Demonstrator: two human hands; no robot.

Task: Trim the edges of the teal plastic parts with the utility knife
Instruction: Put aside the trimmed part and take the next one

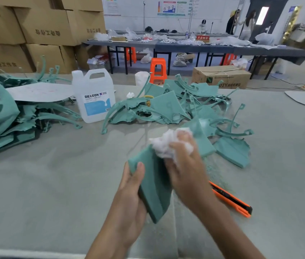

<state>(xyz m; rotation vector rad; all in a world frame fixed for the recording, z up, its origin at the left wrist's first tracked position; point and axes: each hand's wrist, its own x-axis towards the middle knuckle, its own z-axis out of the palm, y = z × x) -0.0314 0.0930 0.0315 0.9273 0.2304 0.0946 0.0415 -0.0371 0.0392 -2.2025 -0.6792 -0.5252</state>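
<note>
One smooth teal plastic part (155, 193) fills the left grip (129, 193); right grip (185, 171) clutches a fluffy wad (163, 144), perhaps cotton.

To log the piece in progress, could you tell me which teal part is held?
The flat teal panel nearest the camera: the left hand grips it, the right hand presses a white wad on it. All others lie on the table.

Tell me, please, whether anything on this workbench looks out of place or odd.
The utility knife lies unused on the table, while the right hand holds a white wad against the teal part gripped by the left hand. Teal shavings lie scattered beside the knife.
</note>
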